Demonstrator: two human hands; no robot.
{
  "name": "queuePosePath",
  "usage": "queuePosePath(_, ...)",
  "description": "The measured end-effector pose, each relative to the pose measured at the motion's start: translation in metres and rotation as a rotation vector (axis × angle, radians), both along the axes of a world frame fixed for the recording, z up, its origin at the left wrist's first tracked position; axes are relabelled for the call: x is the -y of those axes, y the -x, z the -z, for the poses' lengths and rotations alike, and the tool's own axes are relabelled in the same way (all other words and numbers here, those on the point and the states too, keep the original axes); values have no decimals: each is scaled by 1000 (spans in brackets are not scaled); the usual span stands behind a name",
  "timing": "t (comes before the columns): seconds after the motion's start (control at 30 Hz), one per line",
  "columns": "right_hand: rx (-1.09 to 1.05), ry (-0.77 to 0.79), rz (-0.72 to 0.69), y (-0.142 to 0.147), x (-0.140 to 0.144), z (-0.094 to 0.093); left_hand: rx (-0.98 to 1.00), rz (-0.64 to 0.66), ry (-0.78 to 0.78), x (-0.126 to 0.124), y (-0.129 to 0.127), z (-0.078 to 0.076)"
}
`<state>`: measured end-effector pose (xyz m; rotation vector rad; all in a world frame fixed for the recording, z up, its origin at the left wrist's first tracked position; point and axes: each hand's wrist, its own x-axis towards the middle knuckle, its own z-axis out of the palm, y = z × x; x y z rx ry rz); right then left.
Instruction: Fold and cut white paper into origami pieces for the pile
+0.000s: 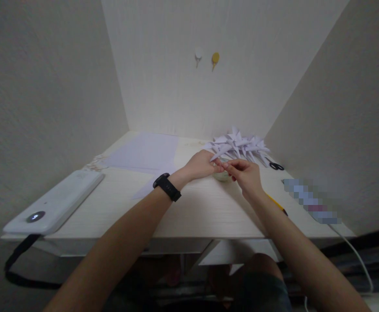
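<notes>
My left hand (201, 165), with a black band on its wrist, and my right hand (246, 175) meet over the middle of a pale wooden table (189, 216). Their fingertips pinch together around something small that I cannot make out, just above a small round object (222, 176) on the table. Right behind the hands lies a pile of folded white paper shapes (239, 145). The nearest folded piece touches my left fingertips.
Flat white paper sheets (144, 152) lie at the back left. A white device (54, 203) with a black strap sits at the left edge. Black scissors (276, 166), a yellow pencil (275, 203) and a blurred item with a white cable (311, 201) lie on the right. Walls enclose three sides.
</notes>
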<state>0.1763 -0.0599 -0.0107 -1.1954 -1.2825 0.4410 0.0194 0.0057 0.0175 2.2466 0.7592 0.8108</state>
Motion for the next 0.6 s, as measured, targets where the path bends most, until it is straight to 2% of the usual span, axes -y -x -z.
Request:
queuePosePath(0.17,60,-92,106,-6,2,8,-71,-24,-60,-3,0,-1)
queuePosePath(0.3,-60,-280,184,-12,7,5,-163,-111,-103,-3,1,0)
queuePosePath(0.4,-133,-388,125,-11,6,-5,-300,-208,-205,0,0,4)
queuePosePath(0.5,-94,-316,-42,-3,-2,-10,-420,-274,-325,5,-3,9)
queuePosePath(0.6,-51,-163,-85,5,-11,-6,-465,-296,-398,10,-6,12)
